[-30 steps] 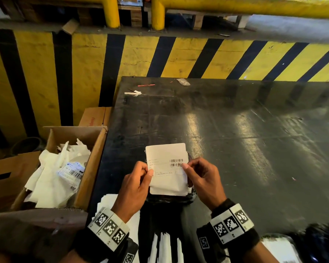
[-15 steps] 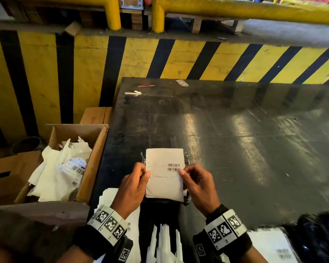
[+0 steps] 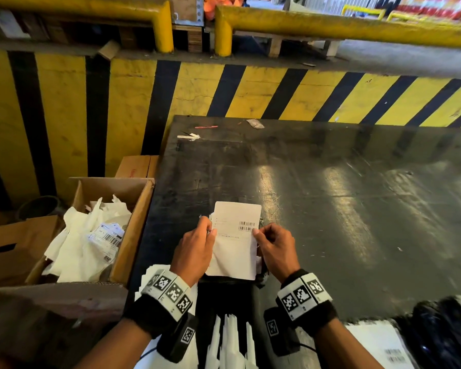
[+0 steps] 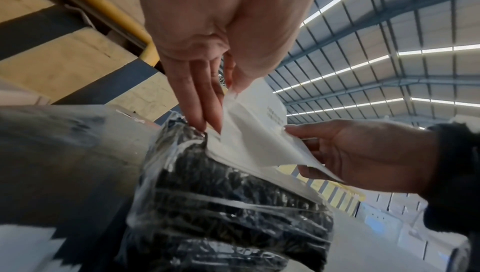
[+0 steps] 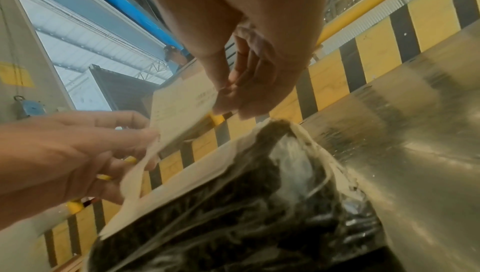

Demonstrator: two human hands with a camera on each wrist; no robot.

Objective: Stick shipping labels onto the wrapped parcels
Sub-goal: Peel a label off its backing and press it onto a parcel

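Left hand (image 3: 194,249): thumb and fingers pinched on the left edge of the shipping label (image 3: 236,241), fingertips pointing down toward the parcel in the left wrist view. Right hand (image 3: 276,250): thumb and forefinger pinched on the label's right edge, level with the barcode. Shipping label: white sheet, printed face up, long axis running away from the person; the far part is lifted and bowed between the two hands, while the near part lies down on the parcel, where a second paper layer shows beneath the raised one, so it is probably being peeled from its backing or laid down by stages. Parcel (image 4: 228,210): dark bundle wrapped in clear film, lying on the black table (image 3: 330,195) directly under the label and both hands, almost hidden from above. Relation governing the next move: the parcel sits straight below the label, both hands equally near, one to each long edge; lowering and smoothing from near end to far looks like the step in hand. Outward: a cardboard box (image 3: 133,230) of crumpled white paper on the left; more white sheets at the near table edge; a yellow-and-black striped wall (image 3: 250,89) beyond.
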